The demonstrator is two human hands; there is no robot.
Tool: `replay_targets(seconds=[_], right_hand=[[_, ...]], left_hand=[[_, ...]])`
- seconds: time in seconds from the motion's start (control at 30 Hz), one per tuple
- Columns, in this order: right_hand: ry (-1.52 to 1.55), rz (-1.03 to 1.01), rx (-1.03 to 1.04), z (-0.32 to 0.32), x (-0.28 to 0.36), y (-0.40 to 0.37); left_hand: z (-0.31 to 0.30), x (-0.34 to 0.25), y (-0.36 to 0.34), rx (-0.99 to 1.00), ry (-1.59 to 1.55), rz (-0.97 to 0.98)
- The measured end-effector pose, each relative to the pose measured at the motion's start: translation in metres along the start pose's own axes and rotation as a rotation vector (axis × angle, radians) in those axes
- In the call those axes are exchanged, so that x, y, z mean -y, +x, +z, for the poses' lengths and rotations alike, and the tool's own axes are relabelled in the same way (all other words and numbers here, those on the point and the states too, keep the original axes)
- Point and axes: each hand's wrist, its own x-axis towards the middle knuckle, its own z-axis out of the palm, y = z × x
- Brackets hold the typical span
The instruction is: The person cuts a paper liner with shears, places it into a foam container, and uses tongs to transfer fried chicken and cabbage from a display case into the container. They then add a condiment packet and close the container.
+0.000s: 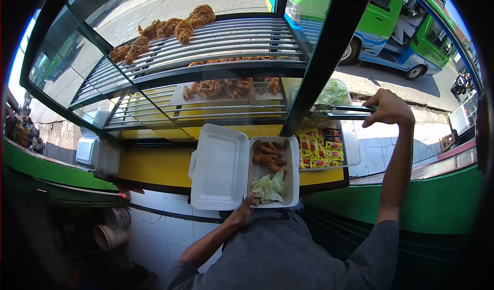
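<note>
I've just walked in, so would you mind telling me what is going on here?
The person's left hand holds an open foam box with fried pieces and pale green leaves inside. Their right hand holds metal tongs, the tips beside a heap of shredded greens. Small sachets lie to the right of the box.

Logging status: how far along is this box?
Looks done: fried pieces and pale green leaves are in the foam box. In hand: right hand holds tongs near more greens; left hand holds the box. Probably left: closing the open lid, maybe adding sachets; none visible inside.
</note>
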Motion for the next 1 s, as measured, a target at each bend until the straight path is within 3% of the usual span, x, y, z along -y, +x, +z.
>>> replay_targets(seconds=[0.17,0.3,0.6,0.7,0.87,1.0], right_hand=[[0.139,0.052,0.082,0.003,-0.009,0.004],[0.205,-0.02,0.117,0.008,-0.021,0.01],[0.372,0.031,0.046,0.011,-0.032,-0.009],[0.398,-0.028,-0.085,0.011,-0.035,-0.046],[0.439,-0.021,0.057,0.02,-0.014,-0.101],[0.393,-0.278,0.212,0.042,0.015,-0.097]], left_hand=[[-0.008,0.008,0.003,-0.043,0.025,-0.036],[-0.005,0.002,0.004,0.07,0.057,0.042],[-0.004,-0.005,0.006,0.152,0.106,0.033],[-0.004,-0.002,0.008,0.14,0.089,0.054],[0.001,-0.006,0.004,0.095,0.07,-0.009],[0.004,-0.007,0.003,0.089,0.055,0.019]])
